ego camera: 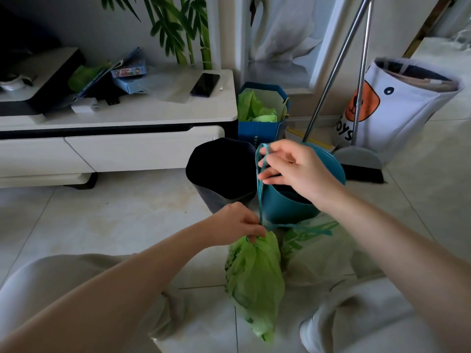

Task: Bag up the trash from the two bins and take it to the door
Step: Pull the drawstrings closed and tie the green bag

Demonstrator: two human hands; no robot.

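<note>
A full green trash bag (pixel 254 281) lies on the tiled floor between my knees. My left hand (pixel 235 225) pinches its gathered neck. A teal drawstring (pixel 260 189) runs up from the neck to my right hand (pixel 293 169), which holds its loop above the teal bin (pixel 288 207). A dark grey bin (pixel 221 171) stands just left of the teal one, its inside dark. A second pale bag (pixel 318 250) with green print lies on the floor to the right of the green bag.
A low white TV cabinet (pixel 153 115) with a phone (pixel 205 84) and boxes stands at the left. Behind the bins are a blue paper bag (pixel 260 131) with green plastic, a broom and dustpan (pixel 359 159), and a white toy basket (pixel 397 108).
</note>
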